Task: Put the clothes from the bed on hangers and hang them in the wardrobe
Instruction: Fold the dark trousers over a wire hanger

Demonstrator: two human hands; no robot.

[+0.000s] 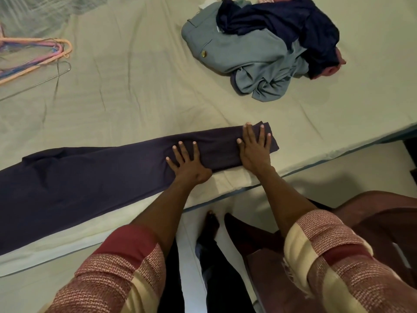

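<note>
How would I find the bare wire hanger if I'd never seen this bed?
Start at the bed and look to its far left edge, where a bundle of pink hangers lies. The wire hanger sits just below that bundle, nearer the person. It alone is thin, grey metal; the others are thicker and coloured.

This was a bedroom in a home. A wide bed under a wrinkled pale green fitted sheet (135,91) filled most of the frame, its edge running along the lower middle. A loose heap of grey-blue, navy and pink clothes (259,53) lay at the upper right, and a bundle of pink, peach and blue plastic hangers with one thin wire hanger (38,55) lay at the upper left. Pale tiled floor (338,168) showed at the right, beside a dark red plastic chair (383,222) in the lower right.
</note>
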